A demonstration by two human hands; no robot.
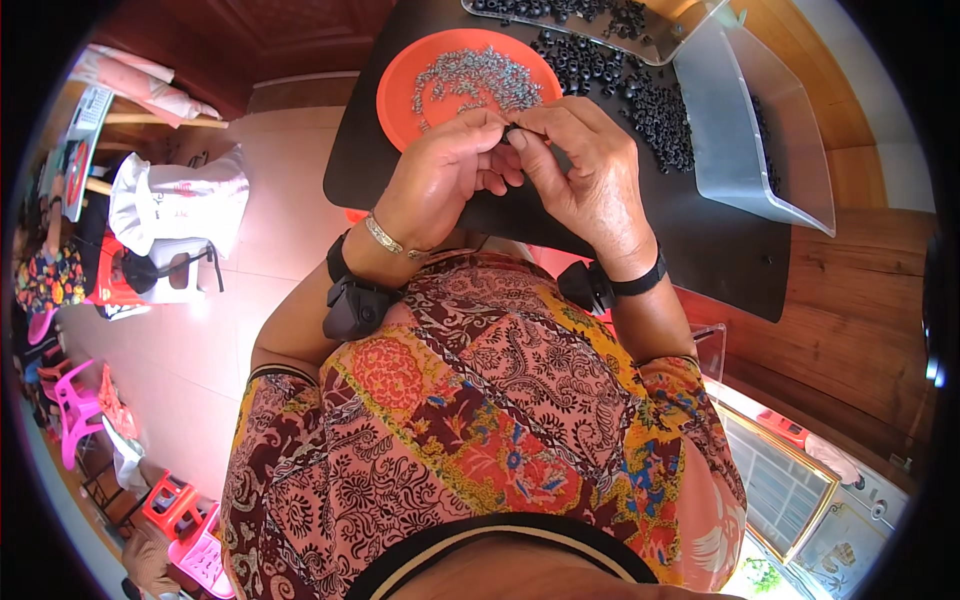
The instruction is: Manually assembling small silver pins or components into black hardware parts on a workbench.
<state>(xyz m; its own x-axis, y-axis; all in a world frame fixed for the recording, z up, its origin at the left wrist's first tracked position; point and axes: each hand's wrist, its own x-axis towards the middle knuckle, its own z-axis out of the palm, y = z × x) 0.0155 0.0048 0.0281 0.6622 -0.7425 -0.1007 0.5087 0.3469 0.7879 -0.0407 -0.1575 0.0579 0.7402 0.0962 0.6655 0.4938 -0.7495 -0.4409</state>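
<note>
Between the fingertips of both hands, a small black ring (pixel 511 131) is pinched; left hand (pixel 445 175) and right hand (pixel 585 170) touch, orange plate (pixel 400 85) of screws just beyond.

A plate (pixel 400 95) of screws (pixel 475 78) lies on the mat (pixel 700 250) at upper centre of the frame, with loose rings (pixel 640 95) to its right. Right of those stands a tray (pixel 745 150) (another tray (pixel 600 30) sits at the top edge), and both hands meet just below the plate.

Both hands raised & close together, left (pixel 445 170) & right (pixel 585 165) fingertips pinched, touching at centre.
</note>
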